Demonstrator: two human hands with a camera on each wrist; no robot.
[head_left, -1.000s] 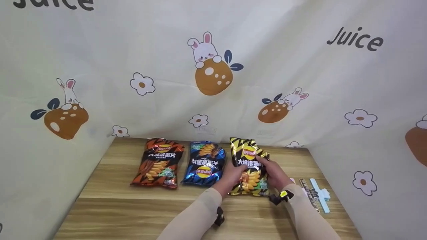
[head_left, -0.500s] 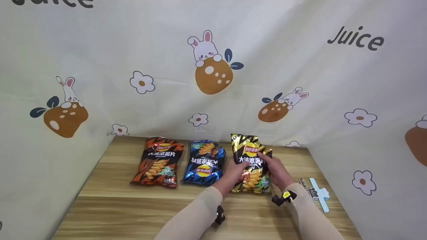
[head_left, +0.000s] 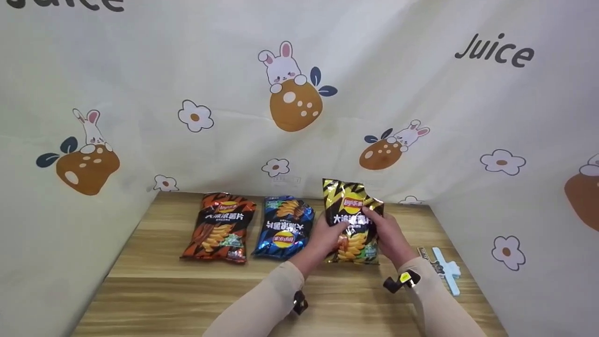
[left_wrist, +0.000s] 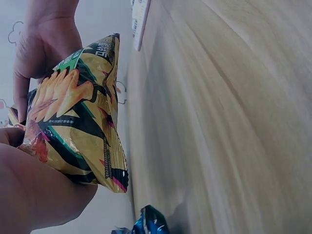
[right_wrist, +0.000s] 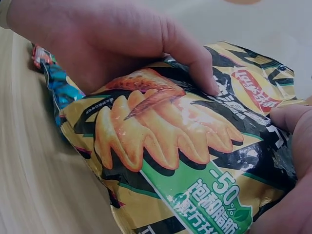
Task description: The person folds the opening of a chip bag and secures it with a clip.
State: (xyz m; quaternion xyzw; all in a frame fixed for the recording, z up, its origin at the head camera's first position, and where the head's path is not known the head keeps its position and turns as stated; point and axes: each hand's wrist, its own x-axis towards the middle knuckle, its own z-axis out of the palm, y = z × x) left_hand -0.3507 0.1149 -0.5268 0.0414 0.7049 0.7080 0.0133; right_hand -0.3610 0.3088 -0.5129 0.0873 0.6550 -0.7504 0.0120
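Where forearms [head_left: 257,304] converge, hands [head_left: 323,236] [head_left: 389,234] grip the bag [head_left: 353,241] (yellow); thumbs [head_left: 338,230] press.

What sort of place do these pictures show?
Probably a small staged booth for recording: a pale, rabbit-printed cloth backdrop encloses a brown wood-grain tabletop on three visible sides, and a small black-and-yellow device is worn at one wrist.

The yellow bag [right_wrist: 180,146] reads "-50%"; the backdrop cloth [head_left: 388,79], "Juice".
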